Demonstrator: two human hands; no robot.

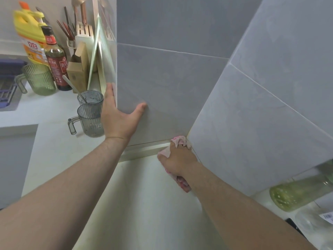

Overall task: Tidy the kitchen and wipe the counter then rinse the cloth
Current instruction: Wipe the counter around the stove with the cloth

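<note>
My right hand [177, 159] grips a pink cloth [181, 140] and presses it into the corner where the white counter [144, 195] meets the grey tiled walls. Part of the cloth sticks out above my knuckles, and part shows under my wrist. My left hand [119, 116] rests on the outer edge of the grey tiled wall [171, 78], thumb flat on the tile face and fingers wrapped around the corner, out of sight.
Left of the wall stand two grey ribbed mugs [91, 120], a green ribbed mug [40, 79], a dark sauce bottle [55, 58], a yellow detergent jug [29, 33], a cardboard box [77, 69] and a utensil holder [83, 33]. A green glass bottle [299, 192] lies at right.
</note>
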